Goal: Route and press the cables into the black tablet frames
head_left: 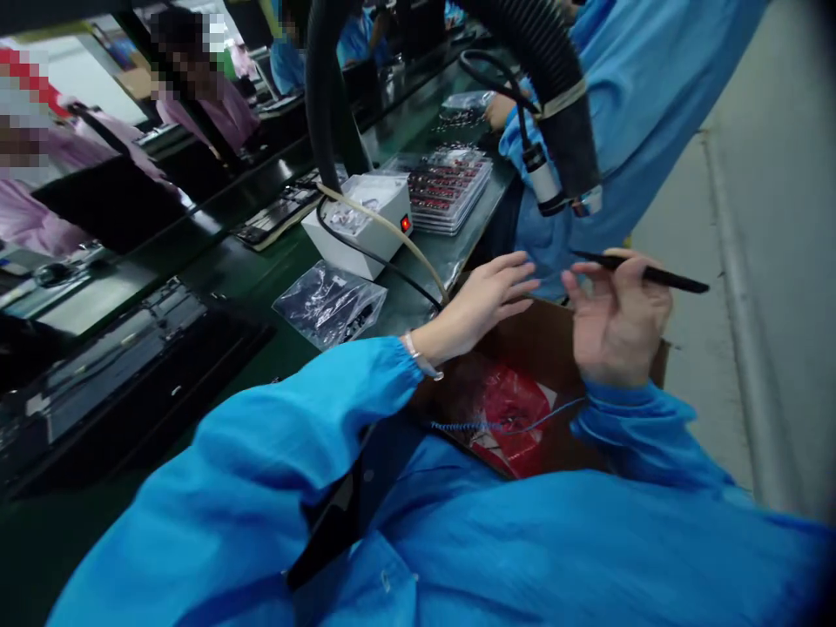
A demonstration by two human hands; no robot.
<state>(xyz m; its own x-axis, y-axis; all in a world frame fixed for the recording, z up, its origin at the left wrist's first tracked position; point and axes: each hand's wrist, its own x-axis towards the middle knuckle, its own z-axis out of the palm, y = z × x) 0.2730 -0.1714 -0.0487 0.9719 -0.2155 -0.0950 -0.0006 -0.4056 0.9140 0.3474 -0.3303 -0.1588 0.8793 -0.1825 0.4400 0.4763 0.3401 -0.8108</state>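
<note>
Over the box (536,338), your right hand (617,331) pinches tweezers (676,279); a careless swing might jab your spread, empty left hand (482,300).

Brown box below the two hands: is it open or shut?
Open. No lid covers the brown box; its inner wall shows, and red plastic is visible inside.
</note>
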